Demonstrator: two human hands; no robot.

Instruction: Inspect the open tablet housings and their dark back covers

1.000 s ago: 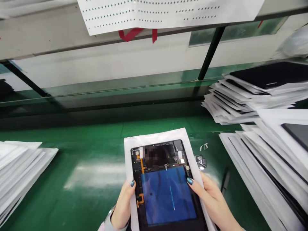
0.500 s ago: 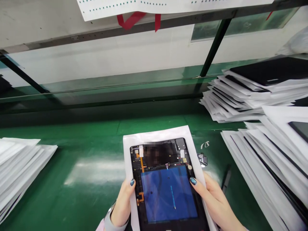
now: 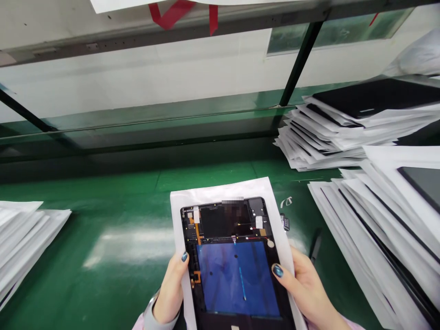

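Observation:
Between my hands is an opened tablet (image 3: 237, 279), its inside facing up, with a blue battery, orange flex cables and dark boards showing. It lies on a white paper sleeve (image 3: 176, 201) that reaches past its edges. My left hand (image 3: 171, 286) grips the left edge of tablet and sleeve, thumb on top. Along the right edge my right hand (image 3: 307, 284) grips both, its thumb lying over the tablet's black frame. The fingers underneath are hidden by the sleeve. Just past the sleeve's right side sits a small metallic item (image 3: 285, 222), partly covered.
Stacks of white sleeves with dark tablets stand at the back right (image 3: 326, 137) and near right (image 3: 378, 229). Another sleeve pile (image 3: 30, 238) is at the left. A dark pen-like tool (image 3: 315, 246) and a curled white strip (image 3: 286, 201) lie on the green table (image 3: 130, 284).
The view has shifted slightly, so the surroundings sit a little further left. Both hands keep their hold on the tablet and sleeve, which appear tilted slightly differently.

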